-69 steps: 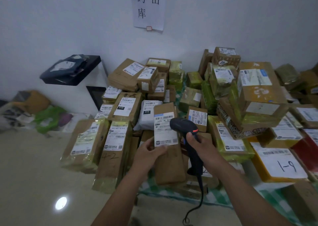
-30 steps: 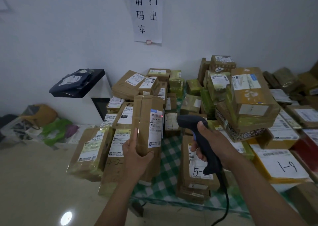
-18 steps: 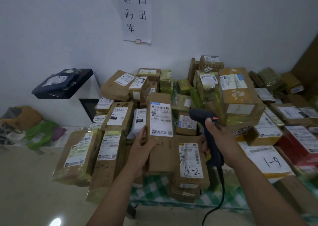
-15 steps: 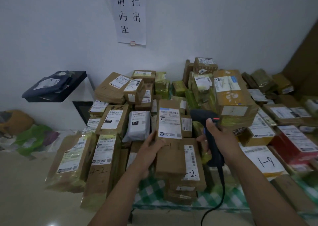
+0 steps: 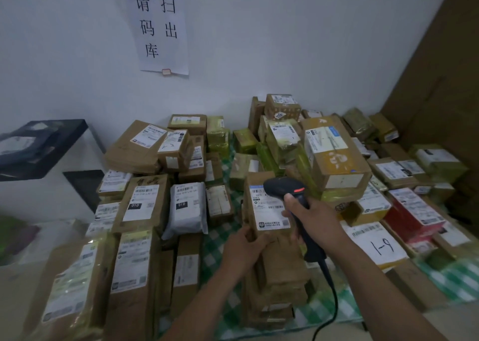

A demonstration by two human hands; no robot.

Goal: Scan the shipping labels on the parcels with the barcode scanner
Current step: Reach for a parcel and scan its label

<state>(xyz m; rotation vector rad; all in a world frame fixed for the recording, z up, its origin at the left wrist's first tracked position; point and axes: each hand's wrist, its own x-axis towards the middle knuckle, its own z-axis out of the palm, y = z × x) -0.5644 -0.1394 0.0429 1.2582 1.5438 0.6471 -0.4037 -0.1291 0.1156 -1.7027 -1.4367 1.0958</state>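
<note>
scanner (image 5: 283,189) right of held parcel (image 5: 269,226)

Taped cardboard parcels (image 5: 137,148) and a white mailer (image 5: 186,211) crowd the green-checked tablecloth (image 5: 217,239).

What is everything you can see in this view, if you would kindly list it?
held parcel: one, brown with white label, upright before the pile
barcode scanner: one, black, corded, close over that label
parcel pile: many, mostly brown, some yellow-green, across the table
white mailer: one, white, centre-left in pile
red parcel: one, red, right side
tablecloth: one, green-white checked, under parcels
wall sign: one, white, black characters, on wall
left hand: one, grips held parcel's lower part
right hand: one, grips barcode scanner
</note>
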